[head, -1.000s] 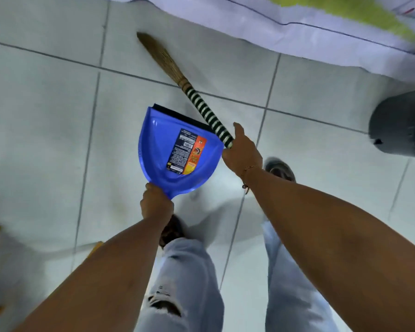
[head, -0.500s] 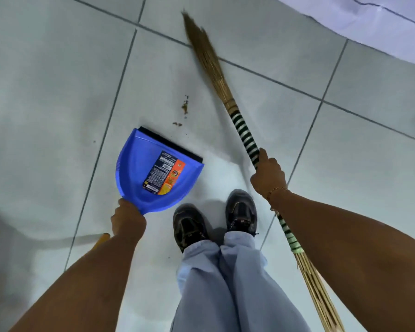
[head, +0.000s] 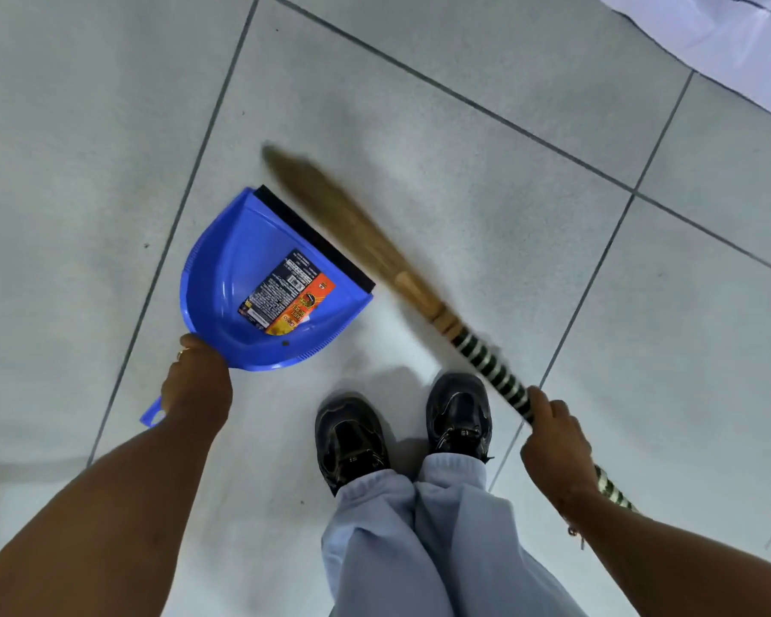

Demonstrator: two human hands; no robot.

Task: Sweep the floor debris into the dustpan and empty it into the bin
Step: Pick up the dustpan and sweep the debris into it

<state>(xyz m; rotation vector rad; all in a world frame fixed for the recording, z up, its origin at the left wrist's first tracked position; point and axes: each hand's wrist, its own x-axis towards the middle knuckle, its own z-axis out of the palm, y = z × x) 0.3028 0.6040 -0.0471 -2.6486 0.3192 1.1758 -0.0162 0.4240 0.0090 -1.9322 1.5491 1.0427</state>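
A blue dustpan (head: 232, 278) with a black rubber lip and a printed label lies flat on the grey tiled floor, mouth facing up-right. My left hand (head: 197, 385) grips its handle. My right hand (head: 553, 438) holds the green-and-white striped handle of a straw broom (head: 352, 233). The broom's bristles are blurred and lie along the dustpan's black lip. A small dark speck (head: 286, 343) sits inside the pan near its back wall. No debris pile shows on the floor.
My two black shoes (head: 352, 438) and light blue trousers stand just below the dustpan and broom. A white cloth edge (head: 731, 42) hangs at the top right corner. Grey tiles with dark grout lines surround everything.
The broom head has swept down-left to the dustpan's lip. The brown crumbs seen on the floor ahead of the pan are gone from sight. The dustpan now rests lower, handle end visible.
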